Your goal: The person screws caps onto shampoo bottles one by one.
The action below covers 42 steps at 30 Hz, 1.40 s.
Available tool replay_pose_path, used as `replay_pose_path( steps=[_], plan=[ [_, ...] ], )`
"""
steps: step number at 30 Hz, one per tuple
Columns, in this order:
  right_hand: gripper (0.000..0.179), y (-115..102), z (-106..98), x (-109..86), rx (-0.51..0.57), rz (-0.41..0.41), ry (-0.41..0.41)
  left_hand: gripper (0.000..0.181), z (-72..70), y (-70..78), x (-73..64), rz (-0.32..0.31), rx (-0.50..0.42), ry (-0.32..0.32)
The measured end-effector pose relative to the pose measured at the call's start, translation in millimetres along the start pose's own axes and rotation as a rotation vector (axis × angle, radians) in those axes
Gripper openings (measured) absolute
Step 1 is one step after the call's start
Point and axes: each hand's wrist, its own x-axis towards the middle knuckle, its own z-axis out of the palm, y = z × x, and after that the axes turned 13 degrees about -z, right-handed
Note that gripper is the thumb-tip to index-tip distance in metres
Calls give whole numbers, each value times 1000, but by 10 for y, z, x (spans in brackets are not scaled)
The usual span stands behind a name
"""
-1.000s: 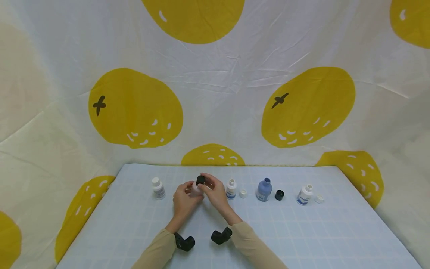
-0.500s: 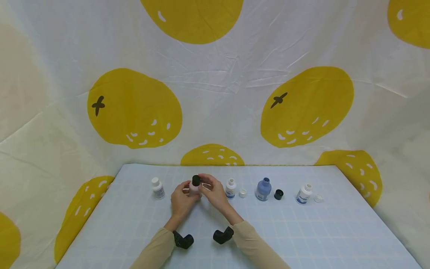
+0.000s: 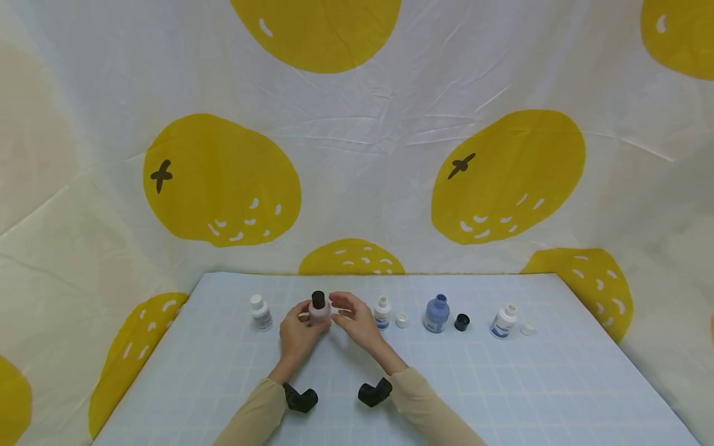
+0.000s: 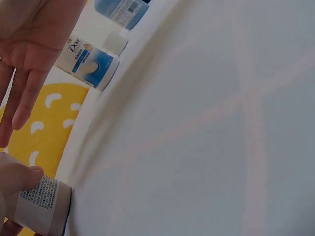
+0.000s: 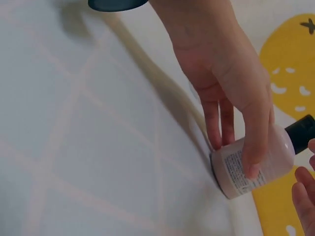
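My left hand (image 3: pixel 298 334) grips a pale pink bottle (image 3: pixel 320 311) with a black cap (image 3: pixel 318 299), upright on the table. In the right wrist view its thumb lies across the printed label of the bottle (image 5: pixel 236 169), with fingers round the far side. Beside the bottle, my right hand (image 3: pixel 359 323) hovers with loosely bent fingers, apart from the cap and holding nothing. Its fingers (image 5: pixel 306 189) show at the edge of the right wrist view. The left wrist view catches the right hand (image 4: pixel 37 49) with its palm visible and fingers extended.
A capped white bottle (image 3: pixel 261 314) stands to the left. Rightward are a small uncapped white bottle (image 3: pixel 382 313) with its white cap (image 3: pixel 401 320), a blue bottle (image 3: pixel 437 314) with a black cap (image 3: pixel 462 322), and another uncapped white bottle (image 3: pixel 504 322) beside a white cap (image 3: pixel 527 329).
The right hand has let go of the black cap and drawn slightly away to the right. The pink bottle, still in the left hand, has shifted left and now stands upright.
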Motion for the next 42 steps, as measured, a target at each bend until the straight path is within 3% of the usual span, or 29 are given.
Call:
replay_pose_path(
  steps=[7, 16, 21, 26, 30, 33, 37, 42],
  plan=[
    [38, 42, -41, -50, -20, -54, -17, 60, -1, -15, -15, -6, 19, -12],
    [40, -62, -138, -110, -108, -50, -28, 58, -48, 51, -92, -9, 69, -51],
    [39, 55, -182, -148, -161, -98, 8, 58, -150, 120, -137, -35, 71, -87],
    [39, 182, -292, -224, -216, -110, -39, 59, -223, 177, -200, -27, 62, -125],
    [41, 130, -408, -313, -227, -90, -103, 60, -287, 237, -268, -37, 50, -142],
    [41, -77, -499, -368, -229, -83, -119, 60, -323, 280, -312, -40, 30, -151],
    [39, -350, -624, -407, -249, -124, -88, 56, -339, 357, -375, 14, -25, -166],
    [36, -330, -756, -450, -310, -188, -8, 49, -287, 528, -486, 105, -59, -195]
  ],
)
